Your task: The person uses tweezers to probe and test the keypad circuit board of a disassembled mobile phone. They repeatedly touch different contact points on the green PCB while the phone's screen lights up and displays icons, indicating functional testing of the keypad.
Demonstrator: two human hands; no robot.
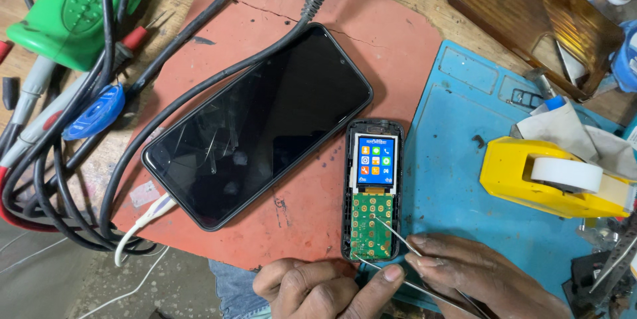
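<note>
A small phone (373,189) lies open on the edge of a red mat (391,47), its little colour screen lit and its green keypad board bare. My right hand (481,276) grips metal tweezers (398,236). One tweezer tip touches the keypad board and the other prong runs just below the phone's lower end. My left hand (318,289) rests at the bottom edge with its fingers curled. Its thumb lies against the lower prong, close under the phone.
A large black smartphone (259,126) lies screen-up on the red mat with a white cable (142,223) plugged in. A blue mat (458,179) holds a yellow tape dispenser (531,183). Black cables (60,179), a green tool (73,13) and probes crowd the left; a brown tray (531,10) sits top right.
</note>
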